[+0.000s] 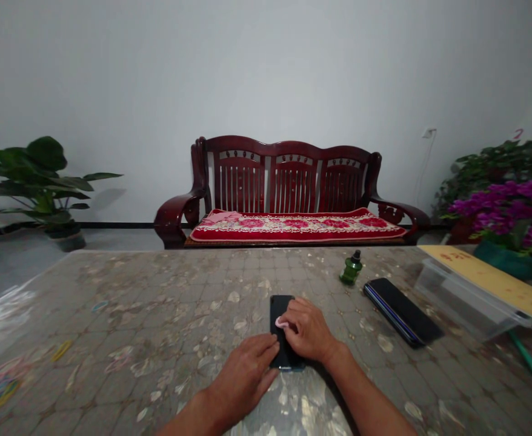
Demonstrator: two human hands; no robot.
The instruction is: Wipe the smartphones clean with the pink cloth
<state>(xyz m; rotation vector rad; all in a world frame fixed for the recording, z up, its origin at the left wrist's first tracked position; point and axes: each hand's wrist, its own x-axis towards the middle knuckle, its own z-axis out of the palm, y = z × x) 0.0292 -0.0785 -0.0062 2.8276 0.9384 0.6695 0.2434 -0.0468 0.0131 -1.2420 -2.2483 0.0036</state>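
A black phone [279,310] lies flat on the patterned table [166,315], straight in front of me. My left hand [246,370] rests on its lower left edge with the fingers stretched out flat. My right hand [306,330] lies over the phone's right side, fingers pressed together on a small pink pad [281,323] held against the screen. Only the phone's upper part and bottom edge show.
A small green bottle [351,269] stands right of the phone, with a second black phone [402,310] beside it. A clear plastic box [468,297] with a yellow lid sits at the right edge. Coloured rubber bands [2,384] lie at far left. A wooden bench stands behind.
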